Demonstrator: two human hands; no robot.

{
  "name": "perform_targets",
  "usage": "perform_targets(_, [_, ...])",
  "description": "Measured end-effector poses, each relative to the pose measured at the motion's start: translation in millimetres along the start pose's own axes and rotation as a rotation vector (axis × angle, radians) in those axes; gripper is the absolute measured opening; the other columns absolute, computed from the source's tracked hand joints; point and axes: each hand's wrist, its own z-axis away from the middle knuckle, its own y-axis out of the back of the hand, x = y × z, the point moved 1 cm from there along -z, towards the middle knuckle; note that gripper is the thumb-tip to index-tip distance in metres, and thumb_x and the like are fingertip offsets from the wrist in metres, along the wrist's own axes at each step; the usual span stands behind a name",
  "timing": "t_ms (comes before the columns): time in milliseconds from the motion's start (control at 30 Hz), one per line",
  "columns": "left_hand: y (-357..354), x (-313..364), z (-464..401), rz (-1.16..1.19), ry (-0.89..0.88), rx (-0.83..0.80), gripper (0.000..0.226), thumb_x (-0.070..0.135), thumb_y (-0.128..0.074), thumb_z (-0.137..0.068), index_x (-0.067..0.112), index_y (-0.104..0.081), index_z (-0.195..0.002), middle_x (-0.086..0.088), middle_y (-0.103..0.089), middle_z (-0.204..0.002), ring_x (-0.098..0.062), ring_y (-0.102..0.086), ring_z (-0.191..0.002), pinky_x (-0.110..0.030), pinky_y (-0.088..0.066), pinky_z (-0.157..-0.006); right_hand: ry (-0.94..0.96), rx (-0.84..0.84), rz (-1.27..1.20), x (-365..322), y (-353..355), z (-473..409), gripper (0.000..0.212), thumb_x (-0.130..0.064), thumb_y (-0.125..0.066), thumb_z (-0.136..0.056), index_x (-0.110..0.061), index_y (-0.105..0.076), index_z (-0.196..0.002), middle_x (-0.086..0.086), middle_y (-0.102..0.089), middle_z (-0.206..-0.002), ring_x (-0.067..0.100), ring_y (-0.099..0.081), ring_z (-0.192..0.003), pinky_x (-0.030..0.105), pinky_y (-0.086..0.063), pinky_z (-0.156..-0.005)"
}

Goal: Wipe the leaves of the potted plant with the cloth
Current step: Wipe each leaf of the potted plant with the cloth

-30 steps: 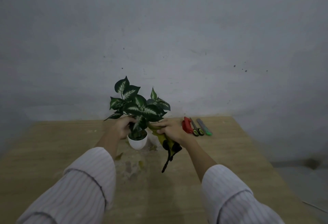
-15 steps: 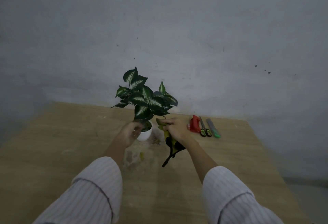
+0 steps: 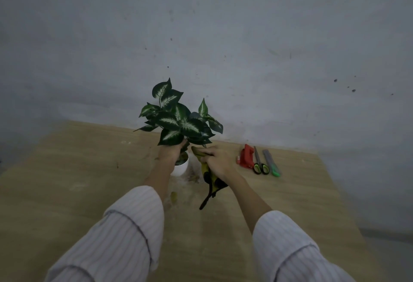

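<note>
Toward the back edge of the wooden counter (image 3: pixel 67 192), a little left of its middle, the potted plant (image 3: pixel 178 123) is being kept upright in its white pot (image 3: pixel 180 167). The left hand (image 3: pixel 171 153) is being held at the base of the foliage, just above the pot's rim, its fingers curled around the lower stems and leaves. Just beside it, the yellow and black cloth (image 3: pixel 210 181) is being gripped by the right hand (image 3: pixel 220 159), one end being pressed up at the lowest leaves, the other being left dangling. Near the back right corner, a red tool (image 3: pixel 245 158), scissors (image 3: pixel 259 164) and a green-tipped cutter (image 3: pixel 271 163) are being kept side by side.
</note>
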Motion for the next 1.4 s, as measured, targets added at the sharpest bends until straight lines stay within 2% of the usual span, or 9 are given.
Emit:
perform_targets(133, [-1, -5, -4, 0.051, 0.055, -0.176, 0.022, 0.009, -0.053, -0.094, 0.013, -0.056, -0.073, 0.006, -0.066, -0.058, -0.011, -0.057, -0.066, -0.027, -0.050, -0.071, 0.051, 0.060, -0.067, 1, 0, -11, 0.034, 0.002, -0.048, -0.088, -0.010, -0.066, -0.114, 0.001, -0.061, -0.112, 0.015, -0.052, -0.101, 0.026, -0.046, -0.094])
perform_targets(233, [3, -14, -12, -0.019, 0.112, -0.265, 0.025, 0.005, -0.051, -0.095, 0.006, -0.052, -0.070, 0.002, -0.057, -0.052, -0.020, -0.049, -0.067, -0.026, -0.044, -0.071, 0.107, 0.053, -0.008, 0, -2, -22, 0.036, 0.008, -0.047, -0.084, -0.005, -0.068, -0.110, 0.006, -0.064, -0.118, 0.010, -0.049, -0.099, 0.013, -0.041, -0.084])
perform_targets(400, [11, -27, -23, -0.058, 0.133, -0.192, 0.032, 0.010, -0.057, -0.088, 0.001, -0.055, -0.118, -0.015, -0.057, -0.119, -0.026, -0.053, -0.108, -0.039, -0.040, -0.097, 0.178, -0.008, 0.037, -2, -11, -37, 0.033, 0.011, -0.048, -0.082, -0.001, -0.069, -0.106, 0.013, -0.066, -0.119, 0.021, -0.055, -0.104, 0.006, -0.040, -0.081])
perform_targets(500, [11, -24, -17, 0.100, 0.175, -0.213, 0.036, 0.004, -0.045, -0.092, -0.004, -0.052, -0.126, -0.022, -0.055, -0.125, -0.027, -0.052, -0.106, -0.039, -0.042, -0.096, 0.177, -0.052, 0.076, -3, -19, -43, 0.037, 0.010, -0.047, -0.081, -0.005, -0.070, -0.106, 0.013, -0.065, -0.118, 0.029, -0.054, -0.109, 0.031, -0.046, -0.094])
perform_targets(733, [6, -20, -4, 0.368, 0.226, -0.308, 0.042, 0.016, -0.026, -0.103, -0.004, -0.043, -0.136, -0.014, -0.053, -0.121, -0.021, -0.054, -0.101, -0.029, -0.045, -0.086, 0.093, -0.088, 0.266, 2, -39, -44, 0.040, -0.002, -0.044, -0.090, -0.019, -0.063, -0.121, 0.015, -0.039, -0.134, 0.033, -0.038, -0.124, 0.031, -0.026, -0.113])
perform_targets(867, [12, -25, -7, 0.484, 0.283, -0.296, 0.043, 0.021, -0.028, -0.102, -0.001, -0.045, -0.136, -0.015, -0.059, -0.113, -0.023, -0.059, -0.095, -0.031, -0.050, -0.072, 0.141, -0.125, 0.209, 3, -42, -26, 0.035, -0.003, -0.045, -0.091, -0.015, -0.067, -0.114, 0.014, -0.042, -0.127, 0.028, -0.042, -0.119, 0.025, -0.031, -0.106])
perform_targets(967, [15, -32, -6, 0.505, 0.348, -0.266, 0.044, 0.025, -0.031, -0.101, 0.000, -0.049, -0.132, -0.016, -0.057, -0.120, -0.024, -0.059, -0.094, -0.033, -0.049, -0.070, 0.139, -0.338, 0.161, 6, -37, -14, 0.030, -0.002, -0.048, -0.089, -0.009, -0.070, -0.108, 0.006, -0.048, -0.120, 0.014, -0.040, -0.108, 0.000, -0.026, -0.090])
perform_targets(1167, [9, -29, -3, 0.585, 0.223, -0.317, 0.040, 0.013, -0.026, -0.104, -0.002, -0.041, -0.137, -0.013, -0.057, -0.116, -0.018, -0.057, -0.092, -0.031, -0.043, -0.089, 0.115, 0.028, -0.005, -1, -26, -38, 0.033, 0.008, -0.044, -0.086, 0.001, -0.069, -0.106, 0.014, -0.060, -0.122, 0.020, -0.052, -0.109, 0.021, -0.041, -0.094])
perform_targets(1400, [3, -27, -9, 0.610, 0.284, -0.326, 0.035, 0.019, -0.026, -0.104, 0.003, -0.046, -0.127, -0.013, -0.059, -0.101, -0.021, -0.058, -0.089, -0.030, -0.050, -0.070, 0.153, -0.183, 0.214, 9, -30, -26, 0.037, 0.006, -0.042, -0.089, -0.005, -0.065, -0.115, 0.013, -0.056, -0.122, 0.025, -0.049, -0.112, 0.014, -0.034, -0.088])
